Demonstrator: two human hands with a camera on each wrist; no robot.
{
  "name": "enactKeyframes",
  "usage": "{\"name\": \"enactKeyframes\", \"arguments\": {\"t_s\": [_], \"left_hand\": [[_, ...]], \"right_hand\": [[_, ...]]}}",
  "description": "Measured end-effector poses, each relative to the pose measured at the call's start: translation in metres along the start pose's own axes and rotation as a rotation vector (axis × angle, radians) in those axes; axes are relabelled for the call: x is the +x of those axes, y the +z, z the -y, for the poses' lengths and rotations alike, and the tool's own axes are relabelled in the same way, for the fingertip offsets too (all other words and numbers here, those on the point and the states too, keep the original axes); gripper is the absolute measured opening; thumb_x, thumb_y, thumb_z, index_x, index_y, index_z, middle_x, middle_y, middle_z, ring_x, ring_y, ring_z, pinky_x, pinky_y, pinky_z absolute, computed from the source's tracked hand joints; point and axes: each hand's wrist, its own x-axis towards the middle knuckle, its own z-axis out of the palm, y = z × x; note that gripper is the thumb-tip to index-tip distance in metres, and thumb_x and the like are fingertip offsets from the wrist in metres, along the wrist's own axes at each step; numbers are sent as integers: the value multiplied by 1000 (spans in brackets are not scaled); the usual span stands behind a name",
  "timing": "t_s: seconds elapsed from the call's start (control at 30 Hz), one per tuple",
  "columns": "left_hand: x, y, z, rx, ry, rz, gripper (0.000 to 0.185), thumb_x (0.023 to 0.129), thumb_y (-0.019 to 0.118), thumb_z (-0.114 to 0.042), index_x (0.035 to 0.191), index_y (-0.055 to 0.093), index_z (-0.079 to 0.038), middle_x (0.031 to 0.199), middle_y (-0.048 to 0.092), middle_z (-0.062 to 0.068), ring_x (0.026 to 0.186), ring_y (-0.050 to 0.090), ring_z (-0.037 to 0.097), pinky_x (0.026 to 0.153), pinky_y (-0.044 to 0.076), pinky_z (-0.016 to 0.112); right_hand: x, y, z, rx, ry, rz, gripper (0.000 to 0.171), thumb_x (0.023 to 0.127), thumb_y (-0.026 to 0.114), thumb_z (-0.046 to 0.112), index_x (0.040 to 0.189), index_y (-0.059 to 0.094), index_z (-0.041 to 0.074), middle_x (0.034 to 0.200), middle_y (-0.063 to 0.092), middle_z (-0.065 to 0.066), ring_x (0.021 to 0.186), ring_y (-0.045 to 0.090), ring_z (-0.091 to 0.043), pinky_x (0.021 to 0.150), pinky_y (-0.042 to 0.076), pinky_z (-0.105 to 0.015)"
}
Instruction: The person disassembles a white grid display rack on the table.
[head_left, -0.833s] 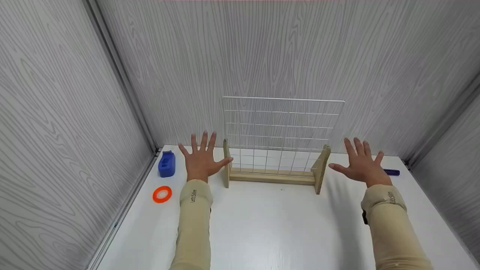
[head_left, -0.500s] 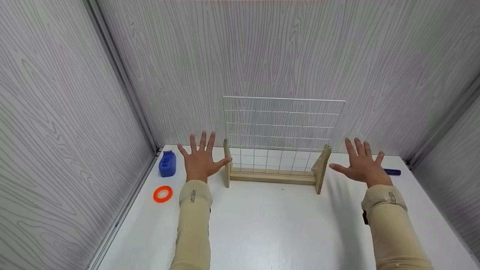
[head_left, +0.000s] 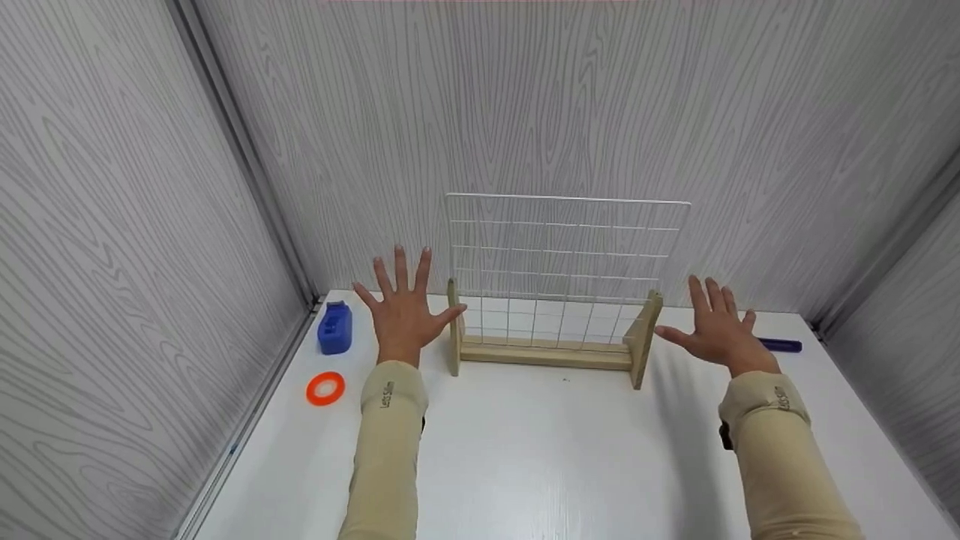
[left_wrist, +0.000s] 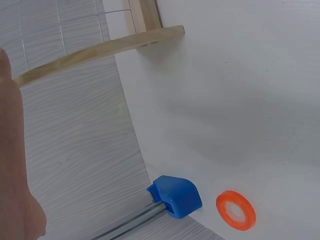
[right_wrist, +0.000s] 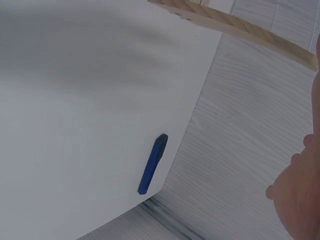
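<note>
- White wire grid panel in a light wooden stand (head_left: 559, 300) stands upright at far centre of white table (head_left: 525, 450), near back wall.
- Left hand (head_left: 403, 315): fingers spread wide, palm down, holding nothing; thumb tip at or touching stand's left upright, can't tell which.
- Right hand (head_left: 716, 330): also spread and empty, just right of stand's right upright, thumb close to it.
- Far left: blue plastic block (head_left: 334, 328), orange tape ring (head_left: 325, 388) nearer. Far right: dark blue pen (head_left: 780, 346).
- Step, prob.: hands framing the stand, pre-grasp. Next move needs both closing on the uprights evenly so panel stays vertical.
</note>
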Motion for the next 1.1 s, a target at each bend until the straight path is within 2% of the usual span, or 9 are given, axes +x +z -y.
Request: {"name": "enactKeyframes", "arguments": {"t_s": [0.2, 0.3, 0.4, 0.5, 0.67, 0.93, 1.1], "left_hand": [[5, -2, -21, 59, 84, -243, 111, 80, 41, -91, 163, -4, -35, 173, -4, 11, 158, 2, 45, 115, 10, 80], [8, -3, -31, 105, 136, -369, 108, 79, 42, -91, 163, 4, -34, 172, 1, 11, 157, 7, 45, 116, 12, 78], [11, -4, -41, 149, 182, -462, 106, 78, 43, -92, 162, 11, -35, 172, 4, 11, 156, 12, 43, 119, 12, 74], [12, -4, -50, 183, 206, -495, 106, 77, 43, -93, 162, 10, -38, 172, 4, 10, 156, 13, 42, 121, 12, 71], [11, -3, -68, 235, 218, -488, 107, 78, 38, -94, 162, -1, -40, 172, 3, 8, 157, 9, 40, 121, 14, 71], [11, 2, -92, 229, 221, -467, 107, 78, 42, -93, 161, -2, -42, 172, 1, 7, 157, 9, 41, 119, 14, 74], [10, 3, -104, 240, 227, -444, 109, 77, 44, -93, 161, -5, -43, 172, 0, 8, 158, 9, 40, 119, 15, 73]], "right_hand": [[4, 4, 2, 148, -28, -1, 114, 97, 59, 56, 157, -18, -4, 164, -10, -37, 150, -1, -59, 116, 10, -76], [8, 6, 4, 227, -42, -1, 113, 99, 59, 52, 156, -21, -5, 164, -14, -35, 151, -2, -56, 120, 11, -69], [11, 8, 7, 287, -37, -16, 112, 100, 57, 52, 155, -22, -4, 163, -16, -34, 152, -2, -56, 122, 10, -67], [13, 10, 10, 336, -23, -28, 110, 101, 55, 52, 155, -22, -4, 163, -12, -35, 150, 7, -57, 122, 13, -66], [13, 19, 15, 410, 16, -15, 107, 102, 51, 55, 157, -22, 0, 163, 5, -38, 146, 25, -58, 119, 25, -66], [13, 32, 21, 507, 42, -6, 107, 100, 49, 61, 158, -23, 6, 165, 8, -34, 148, 24, -55, 118, 28, -65], [16, 35, 26, 519, 43, -2, 102, 103, 51, 50, 158, -22, 5, 165, 8, -35, 148, 24, -56, 118, 29, -64]]}}
